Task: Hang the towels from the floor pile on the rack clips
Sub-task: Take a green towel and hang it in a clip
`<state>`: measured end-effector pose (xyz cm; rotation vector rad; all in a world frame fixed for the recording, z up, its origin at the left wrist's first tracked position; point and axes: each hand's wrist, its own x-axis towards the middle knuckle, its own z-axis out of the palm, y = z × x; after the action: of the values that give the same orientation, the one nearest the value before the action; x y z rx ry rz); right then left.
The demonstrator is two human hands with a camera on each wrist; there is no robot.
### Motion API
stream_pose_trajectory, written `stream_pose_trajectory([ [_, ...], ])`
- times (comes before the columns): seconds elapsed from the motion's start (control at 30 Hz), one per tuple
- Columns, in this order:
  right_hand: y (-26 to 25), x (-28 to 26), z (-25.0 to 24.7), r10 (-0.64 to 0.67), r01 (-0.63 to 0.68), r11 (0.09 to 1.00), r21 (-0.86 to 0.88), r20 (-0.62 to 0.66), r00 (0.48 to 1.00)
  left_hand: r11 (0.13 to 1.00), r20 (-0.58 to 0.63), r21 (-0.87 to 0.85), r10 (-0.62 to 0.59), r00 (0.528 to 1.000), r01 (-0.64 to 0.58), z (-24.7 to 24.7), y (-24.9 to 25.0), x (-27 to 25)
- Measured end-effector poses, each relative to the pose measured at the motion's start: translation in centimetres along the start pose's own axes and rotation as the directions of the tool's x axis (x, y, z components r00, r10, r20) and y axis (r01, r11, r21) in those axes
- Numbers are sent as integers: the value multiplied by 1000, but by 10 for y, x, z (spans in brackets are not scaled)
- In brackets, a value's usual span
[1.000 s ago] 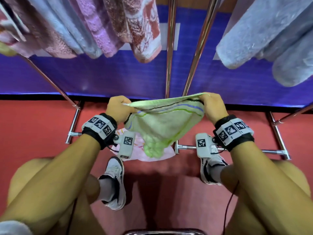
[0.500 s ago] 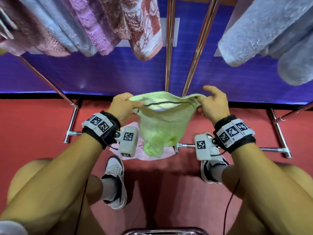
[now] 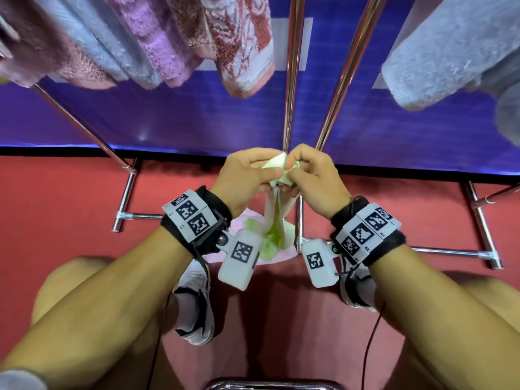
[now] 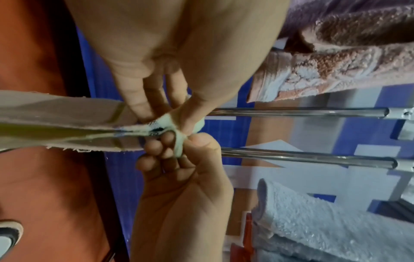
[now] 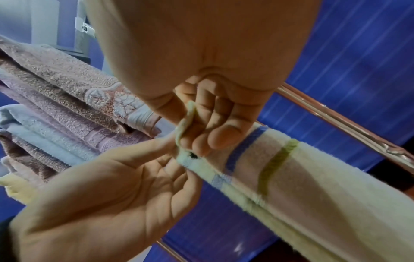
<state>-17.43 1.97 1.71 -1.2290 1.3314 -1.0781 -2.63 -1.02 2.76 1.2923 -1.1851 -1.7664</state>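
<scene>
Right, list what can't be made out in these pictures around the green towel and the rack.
- Rack clips: none shows in any view; the hung towels run off the head view's top edge.
- Green towel corners: bunched inside the left hand and right hand; fingers cover them.
- Pink towel on the floor: mostly behind the green towel and wrist cameras.
- Towel's lower end: cut off in both wrist views.

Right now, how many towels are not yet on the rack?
2: the green towel held up, and a pink towel on the floor below it; more may hide beneath.
</scene>
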Motion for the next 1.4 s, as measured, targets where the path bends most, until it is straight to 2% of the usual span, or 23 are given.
stream_pose_trajectory([
  [0.1,4,4,-6,-5,4,1000,14,25,1000,997,-99,43,66,993,-62,-1,1,4],
  [0.2,7,5,-6,-36,39,997,-60,44,998,993,-154,81,97,983,-85,-1,-1,11],
  [0.43,9,3,-10,-89,86,987,-135,-17,996,993,-8,89,74,997,-73,9,1,7],
  [0.57,12,3,-11,-121,111,975,-193,-43,992,986,-61,133,108,992,-99,8,2,7],
  [0.67,12,2,-12,-131,118,979,-168,-71,989,988,-108,114,117,987,-104,7,3,5],
  [0.97,18,3,-9,-116,107,991,-84,-114,987,989,-76,77,134,988,-128,12,5,-5],
  [1.13,17,4,-8,-96,91,995,-45,-138,986,965,-27,136,229,973,-224,11,5,-6],
  [1.3,16,3,-6,-59,60,998,15,-95,994,966,-30,128,231,973,-225,7,8,-5],
  [1.4,15,4,-12,-57,52,996,-74,-66,996,968,-34,140,217,976,-210,1,11,-3],
])
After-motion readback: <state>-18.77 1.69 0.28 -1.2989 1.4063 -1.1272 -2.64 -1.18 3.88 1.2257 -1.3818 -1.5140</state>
